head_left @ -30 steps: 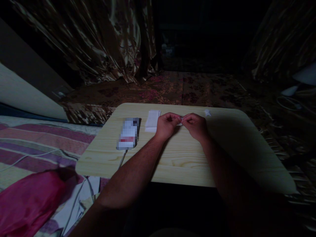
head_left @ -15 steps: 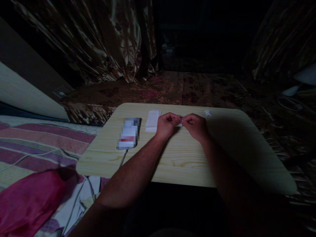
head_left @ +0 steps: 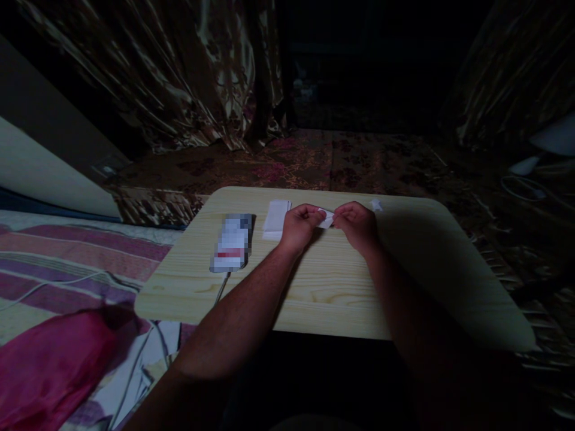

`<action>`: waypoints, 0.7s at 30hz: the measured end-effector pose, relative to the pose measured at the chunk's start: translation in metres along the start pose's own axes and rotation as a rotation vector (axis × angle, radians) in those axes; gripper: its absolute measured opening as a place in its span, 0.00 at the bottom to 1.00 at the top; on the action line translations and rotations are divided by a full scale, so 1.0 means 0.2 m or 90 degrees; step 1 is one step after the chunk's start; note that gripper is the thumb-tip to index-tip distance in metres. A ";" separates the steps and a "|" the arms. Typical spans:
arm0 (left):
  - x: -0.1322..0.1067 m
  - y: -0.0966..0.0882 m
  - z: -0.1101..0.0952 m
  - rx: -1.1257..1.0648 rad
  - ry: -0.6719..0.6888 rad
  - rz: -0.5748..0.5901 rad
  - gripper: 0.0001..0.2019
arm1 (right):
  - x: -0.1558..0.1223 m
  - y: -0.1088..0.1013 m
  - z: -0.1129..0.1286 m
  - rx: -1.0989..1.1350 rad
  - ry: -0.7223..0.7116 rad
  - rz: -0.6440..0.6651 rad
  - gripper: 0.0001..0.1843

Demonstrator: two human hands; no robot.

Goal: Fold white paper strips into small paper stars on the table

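Note:
Between my two hands, over the far half of a pale wooden table [head_left: 323,287], is a small piece of white paper [head_left: 326,219]. My left hand [head_left: 302,226] pinches its left side between thumb and fingers. The right side is pinched by the fingertips of my right hand [head_left: 359,226]. Just left of my left hand lies a stack of white paper sheets [head_left: 275,220]. Beyond my right hand rests a small folded white paper piece [head_left: 376,205]; its exact shape is hard to make out.
A phone [head_left: 232,242] with a blurred screen lies on the table's left, a white cable [head_left: 222,287] running from its near end. Left of the table is a striped bedspread [head_left: 81,251] with a pink bag [head_left: 58,371]. Patterned curtains [head_left: 215,72] hang behind.
More of the white paper now shows between my hands, where only a sliver was visible before. My fingers have shifted slightly around it. The view has moved a little.

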State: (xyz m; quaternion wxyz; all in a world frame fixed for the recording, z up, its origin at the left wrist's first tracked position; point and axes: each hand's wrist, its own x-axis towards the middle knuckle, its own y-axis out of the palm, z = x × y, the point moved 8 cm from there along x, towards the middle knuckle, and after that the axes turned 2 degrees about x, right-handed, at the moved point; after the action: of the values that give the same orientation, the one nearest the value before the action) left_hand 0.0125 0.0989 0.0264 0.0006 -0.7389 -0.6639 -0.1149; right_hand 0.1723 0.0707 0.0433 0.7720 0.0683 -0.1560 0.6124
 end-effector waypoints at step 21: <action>-0.03 0.02 -0.01 0.008 -0.020 -0.018 0.13 | -0.02 0.01 0.00 -0.018 0.056 0.022 0.07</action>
State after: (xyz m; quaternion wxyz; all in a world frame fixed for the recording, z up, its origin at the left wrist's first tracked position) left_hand 0.0148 0.0930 0.0272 -0.0066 -0.7313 -0.6747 -0.0991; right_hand 0.1694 0.0677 0.0427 0.7685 0.0278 -0.1321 0.6255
